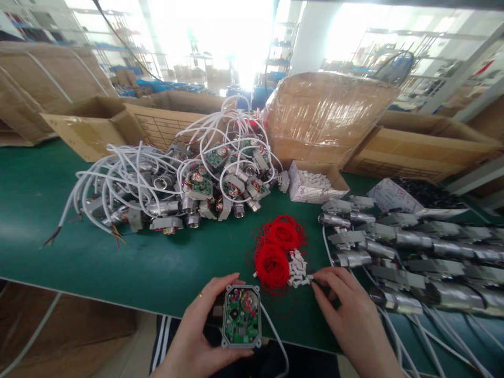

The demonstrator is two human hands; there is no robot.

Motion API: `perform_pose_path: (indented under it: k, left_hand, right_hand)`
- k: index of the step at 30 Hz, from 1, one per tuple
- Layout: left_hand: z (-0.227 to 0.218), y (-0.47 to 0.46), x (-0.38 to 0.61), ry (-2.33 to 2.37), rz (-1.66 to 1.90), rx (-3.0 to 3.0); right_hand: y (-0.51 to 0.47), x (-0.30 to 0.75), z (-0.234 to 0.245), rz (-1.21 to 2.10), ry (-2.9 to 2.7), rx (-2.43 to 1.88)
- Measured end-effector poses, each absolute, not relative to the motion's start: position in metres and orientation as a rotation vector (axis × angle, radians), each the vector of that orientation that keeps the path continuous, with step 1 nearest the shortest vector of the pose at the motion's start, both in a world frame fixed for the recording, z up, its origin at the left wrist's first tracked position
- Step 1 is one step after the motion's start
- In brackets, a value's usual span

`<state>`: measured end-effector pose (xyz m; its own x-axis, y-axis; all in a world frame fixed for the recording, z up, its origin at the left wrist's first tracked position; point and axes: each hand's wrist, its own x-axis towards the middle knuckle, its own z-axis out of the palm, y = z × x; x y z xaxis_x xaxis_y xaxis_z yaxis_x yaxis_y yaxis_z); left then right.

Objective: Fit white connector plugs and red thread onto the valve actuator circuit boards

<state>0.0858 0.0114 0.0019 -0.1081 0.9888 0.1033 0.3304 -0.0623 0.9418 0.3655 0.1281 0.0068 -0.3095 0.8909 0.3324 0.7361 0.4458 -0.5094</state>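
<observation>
My left hand is closed round a small grey metal housing with a green circuit board showing in its open face; a white cable runs from it toward me. My right hand rests on the green mat, fingertips pinched at the edge of a small heap of white plastic pieces. What the fingertips hold, if anything, is too small to name. Two bundles of red thread lie just beyond the white pieces.
A big tangle of similar housings with white cables fills the middle of the green table. Finished metal units lie in rows at the right. A small white box of parts and cardboard boxes stand behind.
</observation>
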Motion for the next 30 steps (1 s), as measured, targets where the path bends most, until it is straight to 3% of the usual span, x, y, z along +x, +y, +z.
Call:
perform_pose_path:
  k: [11,20,26,30]
  left_hand:
    - [-0.008,0.006,0.089,1.577,1.185,1.217]
    - [0.0,0.012,0.092,1.603,1.213,1.397]
    - [0.016,0.018,0.104,1.624,1.394,1.52]
    - [0.029,0.02,0.11,1.619,1.437,1.534]
  right_hand:
    - [0.124,0.376,0.014,0.353,-2.11,-1.238]
    - [0.122,0.376,0.015,0.099,-2.203,-1.231]
    - [0.122,0.367,0.016,0.141,-2.257,-1.1]
    - [0.119,0.367,0.026,0.428,-2.172,-1.055]
